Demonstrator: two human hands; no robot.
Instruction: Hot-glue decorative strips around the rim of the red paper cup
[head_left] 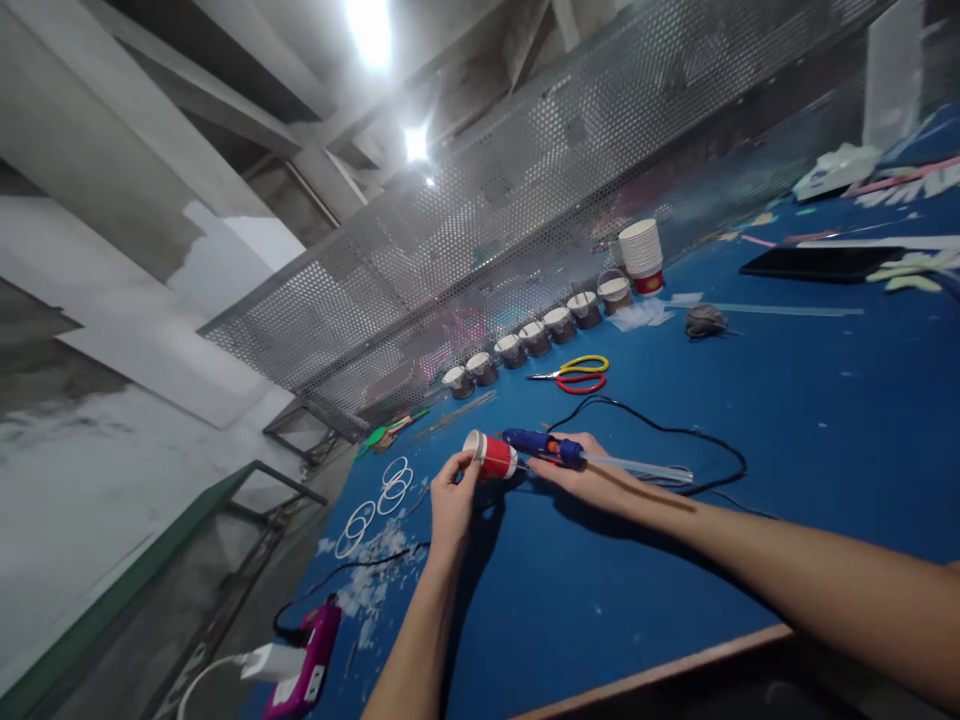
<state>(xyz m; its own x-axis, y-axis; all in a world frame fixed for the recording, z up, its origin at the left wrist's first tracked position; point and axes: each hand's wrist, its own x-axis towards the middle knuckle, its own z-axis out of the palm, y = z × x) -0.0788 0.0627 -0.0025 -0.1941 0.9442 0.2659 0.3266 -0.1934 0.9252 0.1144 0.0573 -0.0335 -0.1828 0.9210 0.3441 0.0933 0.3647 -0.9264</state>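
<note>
Red-and-white cup held up to a blue glue gun

Beside a blue table (825,420), I watch two bare hands meet over one small job. The left hand (453,492) pinches a paper cup (496,456) near its open end, thumb and fingers closed on the white rim. The cup lies tipped on its side just above the tabletop, its middle a plain-looking red; any print there is too small for me to read.

The right hand (576,468) is wrapped around a glue gun (534,443), its nozzle right by the red side of the cup; whether they touch, I cannot tell. A clear glue stick (637,466) juts from the back of the gun, and a black cord (686,432) loops away behind it.

Farther back, scissors (561,374) with one yellow and one red handle lie open-handled. Beyond them stand seven small pails (534,338) in a slanting row, ending near a tall stack of cups (641,248). The lowest shows a red band with a yellowish mark, illegible from here. A grey ball of yarn (705,321) sits near the stack.

To the left lie thin white rings (394,487), overlapping, and a magenta power strip (321,650) holds a white plug (274,662); its lettering is too blurred to make out.
</note>
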